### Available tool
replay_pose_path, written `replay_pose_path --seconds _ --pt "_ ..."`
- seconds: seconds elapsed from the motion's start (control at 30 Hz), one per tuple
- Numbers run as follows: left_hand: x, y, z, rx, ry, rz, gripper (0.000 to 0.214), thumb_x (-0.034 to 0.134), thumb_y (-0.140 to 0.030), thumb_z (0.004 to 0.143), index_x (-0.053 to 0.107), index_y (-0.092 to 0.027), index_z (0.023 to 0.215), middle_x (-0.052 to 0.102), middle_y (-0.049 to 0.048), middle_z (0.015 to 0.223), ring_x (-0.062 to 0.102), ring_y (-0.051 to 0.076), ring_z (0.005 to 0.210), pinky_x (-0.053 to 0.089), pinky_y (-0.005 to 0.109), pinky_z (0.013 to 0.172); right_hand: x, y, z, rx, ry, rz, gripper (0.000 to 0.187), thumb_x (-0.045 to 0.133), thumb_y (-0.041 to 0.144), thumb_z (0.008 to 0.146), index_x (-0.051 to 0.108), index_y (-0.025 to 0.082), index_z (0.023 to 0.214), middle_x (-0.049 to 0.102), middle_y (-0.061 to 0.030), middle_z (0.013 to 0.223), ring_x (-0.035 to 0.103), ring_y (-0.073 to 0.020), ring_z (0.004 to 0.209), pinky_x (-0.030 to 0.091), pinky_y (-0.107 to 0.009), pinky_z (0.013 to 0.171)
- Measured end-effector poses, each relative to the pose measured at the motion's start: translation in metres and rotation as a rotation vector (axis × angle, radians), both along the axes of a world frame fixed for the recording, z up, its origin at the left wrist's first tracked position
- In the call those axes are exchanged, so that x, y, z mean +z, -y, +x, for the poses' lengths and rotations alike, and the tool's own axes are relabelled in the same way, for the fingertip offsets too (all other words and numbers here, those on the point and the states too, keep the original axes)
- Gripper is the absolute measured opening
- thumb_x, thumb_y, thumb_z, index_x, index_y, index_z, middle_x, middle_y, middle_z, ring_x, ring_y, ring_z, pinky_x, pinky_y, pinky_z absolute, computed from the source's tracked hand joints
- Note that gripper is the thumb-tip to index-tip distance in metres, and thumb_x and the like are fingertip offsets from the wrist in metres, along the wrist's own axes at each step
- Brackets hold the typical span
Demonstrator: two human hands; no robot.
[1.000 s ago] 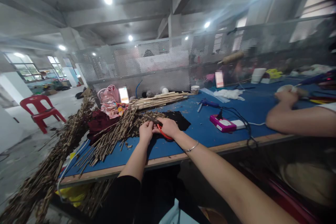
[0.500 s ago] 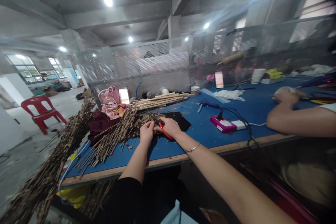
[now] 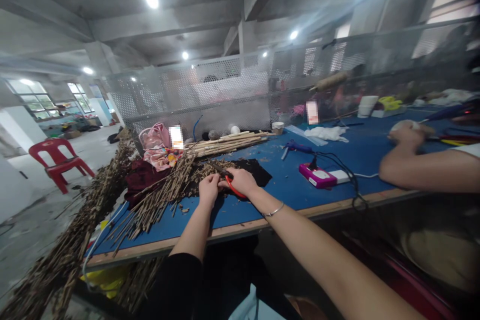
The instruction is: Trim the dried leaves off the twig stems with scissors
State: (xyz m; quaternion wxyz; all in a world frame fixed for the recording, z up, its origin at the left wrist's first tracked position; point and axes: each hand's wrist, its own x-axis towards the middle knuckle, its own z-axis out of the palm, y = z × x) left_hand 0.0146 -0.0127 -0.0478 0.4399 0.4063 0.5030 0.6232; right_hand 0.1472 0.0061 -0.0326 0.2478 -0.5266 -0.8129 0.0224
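My right hand [image 3: 242, 183] is closed around red-handled scissors [image 3: 237, 191], whose dark blades point away to the upper left over a pile of dry plant bits [image 3: 204, 172]. Right beside it, my left hand [image 3: 210, 188] is closed with its fingertips pinched together near the scissors; whatever it pinches is too small to make out. A black cloth [image 3: 258, 172] lies under the pile. Dry brown stalks [image 3: 161, 197] are spread to the left of my left hand, reaching the table's front edge.
On the blue table [image 3: 277, 197], a magenta power strip [image 3: 317, 176] and a blue glue gun [image 3: 298, 147] lie to the right. Pale sticks [image 3: 228, 143] lie behind. A co-worker's arm [image 3: 431, 170] rests at far right. Bundled dry branches [image 3: 82, 215] lean at the left edge.
The whole view has shifted very slightly. Both hands and the scissors keep nearly the same place and pose.
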Motion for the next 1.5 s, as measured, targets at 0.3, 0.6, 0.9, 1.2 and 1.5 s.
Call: replay_pose_path --seconds 0.3,0.6,0.9,1.2,1.5 --pt "-0.0044 -0.0045 -0.0006 -0.039 0.059 0.04 0.025 0.064 -0.036 0.063 0.06 -0.012 0.07 0.064 0.0039 0.063 0.06 0.013 0.055 0.047 0.024 0.054 -0.0011 -0.0011 -0.0006 0.144 -0.029 0.094 0.064 0.055 0.067 0.065 0.053 0.019 0.106 0.06 -0.009 0.098 0.055 -0.0205 0.092 0.041 -0.029 0.077" --pt "-0.0008 -0.002 0.0016 -0.146 0.143 0.071 0.025 0.065 -0.03 0.063 0.063 -0.012 0.08 0.067 0.007 0.071 0.063 0.016 0.062 0.05 0.028 0.061 0.0001 -0.0009 0.0 0.191 -0.052 0.116 0.063 0.056 0.065 0.066 0.053 0.017 0.107 0.06 -0.0094 0.098 0.055 -0.021 0.093 0.04 -0.029 0.08" --pt "-0.0035 -0.0038 -0.0004 -0.099 0.135 0.052 0.024 0.066 -0.034 0.06 0.06 -0.012 0.07 0.063 0.0019 0.06 0.058 0.012 0.051 0.046 0.023 0.051 0.0034 0.0042 0.0003 0.118 -0.024 0.044 0.056 0.055 0.066 0.067 0.056 0.025 0.105 0.065 -0.0055 0.098 0.06 -0.0207 0.089 0.04 -0.026 0.07" --pt "-0.0026 -0.0039 -0.0009 -0.062 0.113 0.033 0.027 0.065 -0.035 0.06 0.061 -0.012 0.073 0.061 0.0012 0.058 0.053 0.009 0.047 0.041 0.02 0.044 0.0044 0.0054 0.0 0.06 0.018 0.006 0.059 0.048 0.072 0.066 0.058 0.027 0.102 0.068 -0.0057 0.086 0.062 -0.0223 0.079 0.04 -0.026 0.064" --pt "-0.0013 -0.005 -0.0039 0.075 0.037 0.031 0.026 0.066 -0.034 0.058 0.062 -0.011 0.07 0.061 0.0016 0.057 0.056 0.012 0.051 0.044 0.022 0.047 0.004 0.0057 -0.0009 0.091 0.01 0.058 0.06 0.048 0.072 0.066 0.056 0.022 0.099 0.063 -0.0072 0.095 0.058 -0.0215 0.09 0.04 -0.027 0.07"
